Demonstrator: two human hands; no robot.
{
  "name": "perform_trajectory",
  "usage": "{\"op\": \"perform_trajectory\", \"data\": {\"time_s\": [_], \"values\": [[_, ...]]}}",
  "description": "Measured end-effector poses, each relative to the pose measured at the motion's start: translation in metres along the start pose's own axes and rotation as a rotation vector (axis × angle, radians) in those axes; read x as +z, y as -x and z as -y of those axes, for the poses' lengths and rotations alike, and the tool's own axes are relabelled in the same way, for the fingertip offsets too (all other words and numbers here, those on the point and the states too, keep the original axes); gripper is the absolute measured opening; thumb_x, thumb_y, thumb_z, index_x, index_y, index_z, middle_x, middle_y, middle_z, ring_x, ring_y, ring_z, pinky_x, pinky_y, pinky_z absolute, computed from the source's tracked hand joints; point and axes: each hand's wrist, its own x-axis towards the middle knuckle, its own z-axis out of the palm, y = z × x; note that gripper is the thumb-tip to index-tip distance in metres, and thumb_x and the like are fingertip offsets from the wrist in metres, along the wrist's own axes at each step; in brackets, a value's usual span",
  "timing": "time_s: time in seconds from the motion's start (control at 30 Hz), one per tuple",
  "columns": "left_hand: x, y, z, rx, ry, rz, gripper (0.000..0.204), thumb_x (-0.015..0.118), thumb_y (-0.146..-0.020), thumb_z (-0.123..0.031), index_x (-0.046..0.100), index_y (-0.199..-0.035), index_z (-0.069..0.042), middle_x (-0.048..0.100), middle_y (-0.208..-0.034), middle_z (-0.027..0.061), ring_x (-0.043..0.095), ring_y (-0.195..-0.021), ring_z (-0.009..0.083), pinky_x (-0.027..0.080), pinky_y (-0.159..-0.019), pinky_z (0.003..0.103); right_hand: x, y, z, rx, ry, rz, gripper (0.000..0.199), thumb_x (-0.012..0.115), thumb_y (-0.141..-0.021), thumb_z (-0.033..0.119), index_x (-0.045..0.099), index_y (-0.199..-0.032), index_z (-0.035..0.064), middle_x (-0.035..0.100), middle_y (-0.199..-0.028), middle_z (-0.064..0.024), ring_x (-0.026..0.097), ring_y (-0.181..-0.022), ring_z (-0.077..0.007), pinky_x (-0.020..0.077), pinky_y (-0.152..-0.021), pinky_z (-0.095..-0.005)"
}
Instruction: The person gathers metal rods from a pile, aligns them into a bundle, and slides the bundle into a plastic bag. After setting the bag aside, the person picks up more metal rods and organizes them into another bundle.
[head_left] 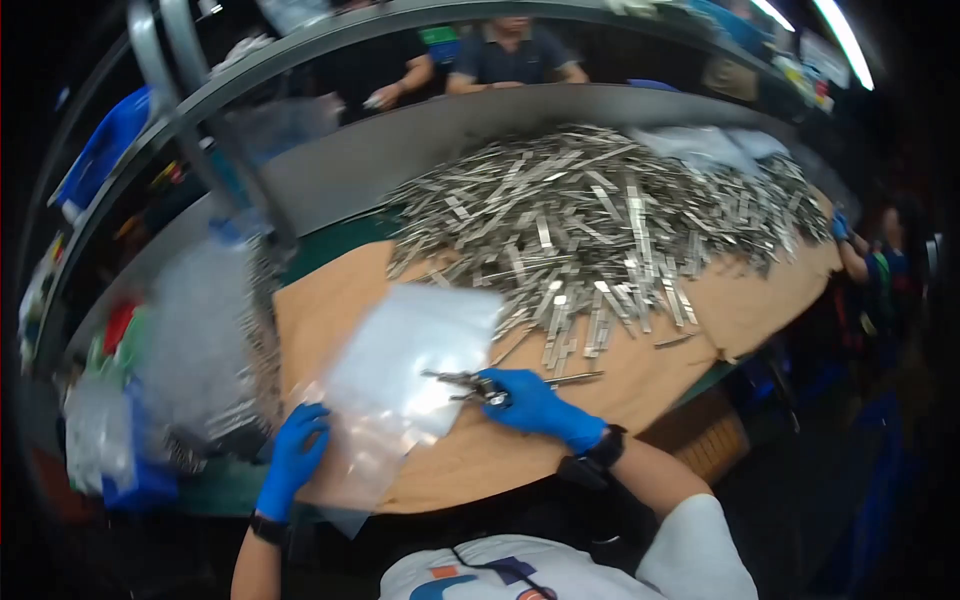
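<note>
1. In the head view, the right hand is closed around a small bunch of metal pieces; gripped toward one end, I'd guess, so the other ends poke out freely over the clear plastic bags.
2. Those bags lie flat on the brown paper, just beside the heap of metal strips, which seems to put both within easy reach. The paper probably spares the metal some scratches.
3. Beyond the heap curves a grey rim, likely there to stop strips sliding off.
4. The left hand is at the bags' near left edge, fingers curled; I can't tell whether it pinches the film.
5. The right forearm slants in from the lower right, the hand pointing left; the left forearm rises steeply, its wrist nearly straight.
</note>
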Motion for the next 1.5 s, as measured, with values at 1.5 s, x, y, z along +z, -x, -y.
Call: {"op": "perform_trajectory", "data": {"time_s": [1.5], "values": [[0.035, -0.054, -0.075, -0.606, 0.41, -0.214, 0.034, 0.047, -0.086, -0.014, 0.049, -0.115, 0.004, 0.052, -0.113, 0.0168, 0.052, -0.098, 0.0247, 0.045, -0.082, 0.034, 0.026, -0.021, -0.002, -0.091, 0.011, 0.074, 0.026, 0.057, -0.067, 0.018, 0.057, -0.092, 0.01, 0.059, -0.078, -0.0154, 0.057, -0.074, -0.0363, 0.0443, -0.061, -0.0439]]}}
